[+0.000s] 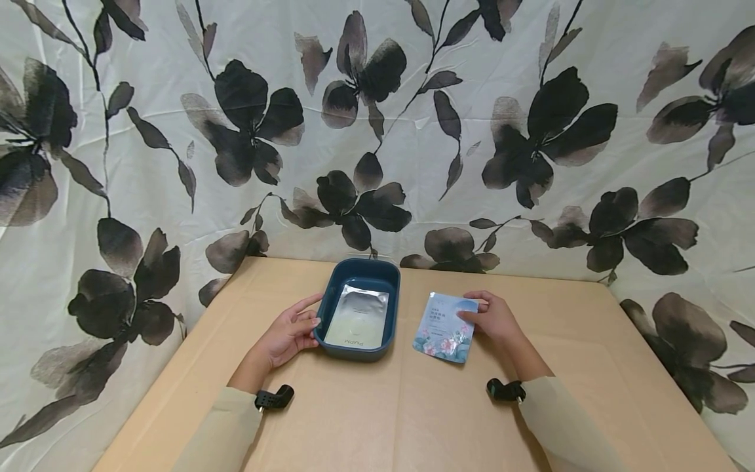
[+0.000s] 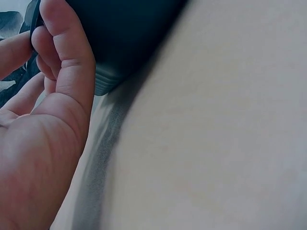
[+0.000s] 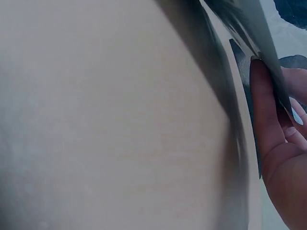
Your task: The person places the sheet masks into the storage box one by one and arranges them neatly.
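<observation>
A dark blue rectangular tub (image 1: 357, 354) stands on the table, and inside it lies a silver and pale sachet (image 1: 357, 317) with upside-down lettering. At the tub's left side, my left hand (image 1: 290, 333) pinches the rim between thumb and fingers; the left wrist view shows the thumb (image 2: 72, 52) against the tub wall (image 2: 120, 38). To the right of the tub, my right hand (image 1: 492, 318) holds a light blue flat sachet (image 1: 446, 328) with pink flowers by its right edge. In the right wrist view this sachet (image 3: 264, 33) is seen nearly edge-on between the thumb and fingers.
The tan table (image 1: 330, 419) ends at a white curtain (image 1: 442, 216) printed with dark flowers, which hangs behind it and along both sides. A black wrist camera (image 1: 274, 397) is strapped to the left wrist, another black camera (image 1: 505, 391) to the right.
</observation>
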Motion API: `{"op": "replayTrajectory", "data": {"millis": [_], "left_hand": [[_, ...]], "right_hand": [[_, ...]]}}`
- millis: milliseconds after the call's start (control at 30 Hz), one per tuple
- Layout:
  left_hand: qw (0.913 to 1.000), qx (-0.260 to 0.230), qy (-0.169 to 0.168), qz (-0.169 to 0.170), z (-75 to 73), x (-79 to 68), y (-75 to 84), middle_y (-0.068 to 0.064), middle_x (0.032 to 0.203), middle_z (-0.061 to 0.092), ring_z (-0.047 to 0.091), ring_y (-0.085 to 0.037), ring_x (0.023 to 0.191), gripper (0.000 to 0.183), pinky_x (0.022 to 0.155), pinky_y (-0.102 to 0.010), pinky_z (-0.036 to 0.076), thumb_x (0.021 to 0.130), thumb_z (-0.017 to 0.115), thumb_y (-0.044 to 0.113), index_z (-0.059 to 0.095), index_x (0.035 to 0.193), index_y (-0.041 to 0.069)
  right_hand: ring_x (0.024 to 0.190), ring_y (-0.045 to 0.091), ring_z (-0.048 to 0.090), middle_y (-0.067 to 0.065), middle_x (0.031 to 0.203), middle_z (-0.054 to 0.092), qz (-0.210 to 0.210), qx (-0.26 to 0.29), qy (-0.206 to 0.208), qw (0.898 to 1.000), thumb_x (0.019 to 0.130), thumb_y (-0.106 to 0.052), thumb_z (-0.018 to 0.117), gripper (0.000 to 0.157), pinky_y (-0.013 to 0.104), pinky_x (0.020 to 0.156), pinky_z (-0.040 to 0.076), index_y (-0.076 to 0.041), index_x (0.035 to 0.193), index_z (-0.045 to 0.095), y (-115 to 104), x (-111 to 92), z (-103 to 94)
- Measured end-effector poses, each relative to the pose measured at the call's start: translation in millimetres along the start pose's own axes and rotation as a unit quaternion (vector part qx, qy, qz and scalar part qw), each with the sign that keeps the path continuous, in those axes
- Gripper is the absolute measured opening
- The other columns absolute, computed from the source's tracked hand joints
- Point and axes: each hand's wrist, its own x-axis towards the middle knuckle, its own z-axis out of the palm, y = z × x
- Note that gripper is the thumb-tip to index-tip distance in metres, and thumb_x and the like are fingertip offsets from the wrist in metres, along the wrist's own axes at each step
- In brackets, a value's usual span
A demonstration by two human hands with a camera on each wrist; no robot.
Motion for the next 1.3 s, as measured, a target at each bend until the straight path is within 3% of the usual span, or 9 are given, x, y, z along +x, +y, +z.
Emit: {"op": "replayTrajectory", "data": {"millis": [600, 1300], "left_hand": [[1.0, -0.003, 0.001, 0.004, -0.3, 3.3, -2.8, 0.002, 0.095, 0.061, 0.06, -0.01, 0.073, 0.069, 0.07, -0.027, 0.061, 0.103, 0.056, 0.003, 0.023, 0.163, 0.013], [1.0, 0.002, 0.003, -0.001, -2.3, 0.8, -2.0, 0.001, 0.096, 0.06, 0.06, -0.01, 0.073, 0.069, 0.07, -0.027, 0.06, 0.103, 0.057, 0.004, 0.025, 0.163, 0.015]], "right_hand": [[0.085, 0.017, 0.073, 0.018, 0.124, 0.072, -0.007, 0.054, 0.0, 0.999, 0.089, -0.019, 0.08, 0.063, 0.029, 0.07, 0.062, -0.007, 0.145, 0.053, -4.9, -16.1, 0.6], [0.094, 0.022, 0.075, 0.02, 0.129, 0.07, -0.016, 0.093, 0.003, 0.996, 0.092, -0.017, 0.078, 0.06, 0.032, 0.08, 0.063, -0.008, 0.145, 0.053, -15.1, -48.4, 12.3]]}}
